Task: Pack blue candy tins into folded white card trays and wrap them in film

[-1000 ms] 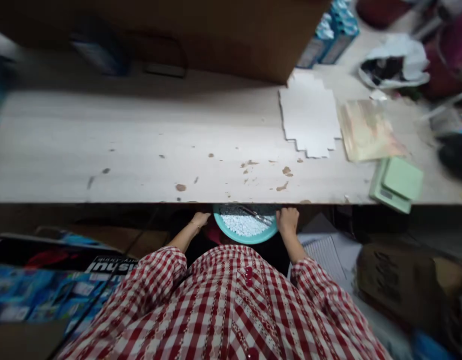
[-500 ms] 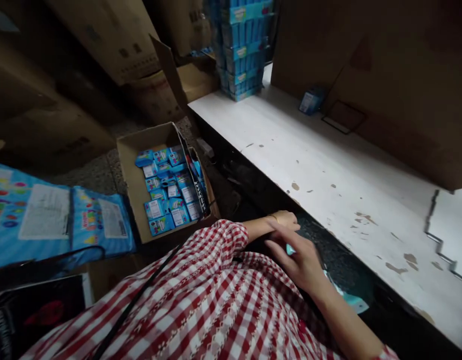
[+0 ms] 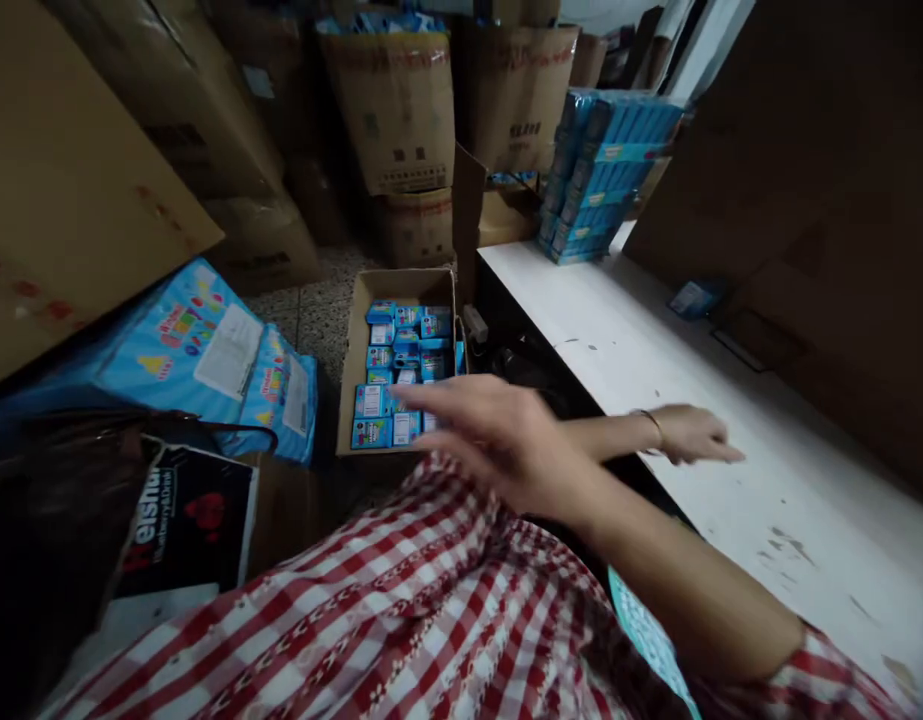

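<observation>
My right hand (image 3: 498,435) reaches leftward across my body, its fingers stretched out and somewhat blurred. Nothing shows in its grasp. Just beyond its fingertips is an open cardboard box (image 3: 348,375) of small blue packets (image 3: 371,400), and the hand hides part of them. My left hand (image 3: 690,433), with a thin bracelet at the wrist, passes behind the right forearm and hovers above or rests on the white tabletop (image 3: 618,340). Its fingers point right, at least one extended, and no held thing is visible.
Stacked blue packs (image 3: 603,180) stand at the table's far end. A small blue packet (image 3: 693,298) lies by a big brown carton (image 3: 828,180). Large blue bags (image 3: 183,330) and a black printed box (image 3: 191,510) are at left. Tall cartons (image 3: 393,120) stand behind.
My view has swung left and up. The right hand has moved left toward the box of packets, and the left hand has come up and right over the table, so the forearms cross.
</observation>
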### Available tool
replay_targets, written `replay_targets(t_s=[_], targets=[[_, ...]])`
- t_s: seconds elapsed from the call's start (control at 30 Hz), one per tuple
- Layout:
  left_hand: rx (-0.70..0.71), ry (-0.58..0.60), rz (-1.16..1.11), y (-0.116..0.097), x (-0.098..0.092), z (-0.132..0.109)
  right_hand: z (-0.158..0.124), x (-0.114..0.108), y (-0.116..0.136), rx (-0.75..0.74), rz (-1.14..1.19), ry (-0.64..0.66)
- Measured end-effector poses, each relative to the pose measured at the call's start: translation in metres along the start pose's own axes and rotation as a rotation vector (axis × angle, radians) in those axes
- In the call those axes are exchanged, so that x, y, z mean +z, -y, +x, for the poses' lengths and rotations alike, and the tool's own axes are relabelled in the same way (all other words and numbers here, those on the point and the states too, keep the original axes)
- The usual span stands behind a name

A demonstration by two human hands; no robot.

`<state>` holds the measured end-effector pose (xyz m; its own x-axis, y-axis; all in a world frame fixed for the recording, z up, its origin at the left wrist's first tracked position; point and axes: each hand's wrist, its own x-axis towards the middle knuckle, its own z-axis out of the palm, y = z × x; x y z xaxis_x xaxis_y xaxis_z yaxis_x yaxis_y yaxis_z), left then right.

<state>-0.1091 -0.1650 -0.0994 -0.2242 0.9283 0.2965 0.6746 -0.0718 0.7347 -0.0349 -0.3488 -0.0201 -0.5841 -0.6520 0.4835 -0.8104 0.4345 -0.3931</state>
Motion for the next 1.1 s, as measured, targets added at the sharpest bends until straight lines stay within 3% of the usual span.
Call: replay_targets(t_s=[0.07, 0.13, 0.2, 0.27, 0.33, 0.37, 0.4, 0.47, 0.53, 0.63, 0.67, 0.73, 0.8, 0.97, 1.1], targets=[[-0.197, -0.252, 0.02, 0.023, -0.046, -0.027, -0.051, -0.024, -0.036, 0.229, -0.016, -0.242], [-0.337, -0.445, 0.07, 0.058, -0.092, -0.07, -0.118, -0.043, -0.069, 0.552, -0.122, -0.443], [-0.504, -0.615, 0.13, 0.099, -0.128, -0.129, -0.189, -0.05, -0.095, 0.874, -0.164, -0.593], [-0.687, -0.746, 0.18, 0.143, -0.146, -0.198, -0.249, -0.04, -0.112, 1.128, -0.131, -0.647], [-0.907, -0.865, 0.232, 0.182, -0.142, -0.266, -0.29, -0.017, -0.125, 1.301, 0.021, -0.632], [-1.077, -0.972, 0.301, 0.198, -0.131, -0.295, -0.303, -0.003, -0.131, 1.353, 0.106, -0.618], [-1.14, -1.017, 0.362, 0.21, -0.116, -0.318, -0.311, 0.012, -0.137, 1.385, 0.188, -0.596], [-1.042, -0.926, 0.396, 0.225, -0.078, -0.342, -0.314, 0.038, -0.151, 1.404, 0.298, -0.549], [-0.922, -0.772, 0.342, 0.23, -0.037, -0.333, -0.306, 0.056, -0.165, 1.388, 0.333, -0.489], [-0.753, -0.556, 0.221, 0.235, 0.005, -0.28, -0.282, 0.067, -0.183, 1.321, 0.293, -0.403], [-0.804, -0.523, 0.191, 0.239, 0.012, -0.26, -0.273, 0.067, -0.187, 1.293, 0.275, -0.377], [-1.037, -0.465, 0.148, 0.251, 0.015, -0.228, -0.256, 0.068, -0.192, 1.234, 0.222, -0.343], [-1.226, -0.429, 0.125, 0.264, 0.014, -0.21, -0.245, 0.07, -0.193, 1.179, 0.143, -0.311], [-1.448, -0.338, 0.082, 0.288, 0.022, -0.211, -0.244, 0.077, -0.189, 1.102, 0.09, -0.205], [-1.533, -0.338, 0.1, 0.297, 0.032, -0.215, -0.261, 0.073, -0.191, 1.115, 0.05, -0.229]])
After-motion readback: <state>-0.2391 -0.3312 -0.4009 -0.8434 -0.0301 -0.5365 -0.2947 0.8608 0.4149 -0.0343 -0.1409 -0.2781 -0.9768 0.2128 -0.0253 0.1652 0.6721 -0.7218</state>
